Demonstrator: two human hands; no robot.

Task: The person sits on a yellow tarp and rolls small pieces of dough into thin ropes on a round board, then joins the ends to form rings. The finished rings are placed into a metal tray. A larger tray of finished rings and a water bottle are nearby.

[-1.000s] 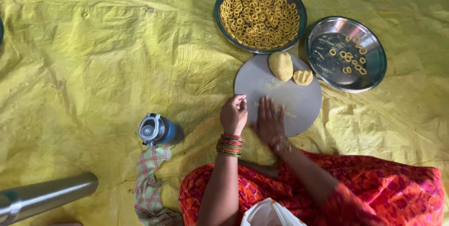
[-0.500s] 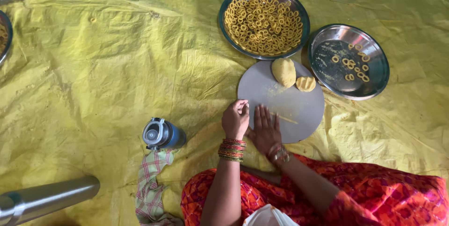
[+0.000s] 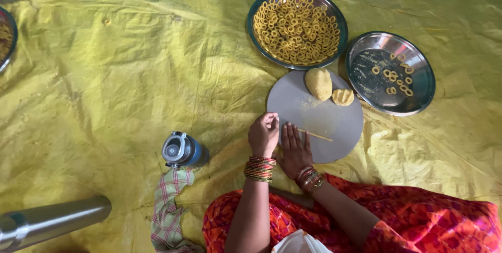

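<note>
Yellow plastic sheeting (image 3: 104, 85) covered the floor, and a round grey board (image 3: 334, 122) lay on it before the seated person. The right hand (image 3: 295, 151) lay flat on the board's near edge, fingers straight and released, pressing on one end of a thin dough strand (image 3: 316, 135) that stuck out from under the fingertips. The left hand (image 3: 264, 133) hovered just beside it with fingers curled and pinched together; whether it gripped a bit of dough could not be told from this view. A dough lump (image 3: 318, 83) and a smaller flattened piece (image 3: 343, 96) sat at the board's far edge. Beyond stood a steel plate full of dough rings (image 3: 297, 27) and a second plate with few rings (image 3: 391, 73). A bottle (image 3: 183, 151) rested on a checked cloth (image 3: 168, 206) nearby.
</note>
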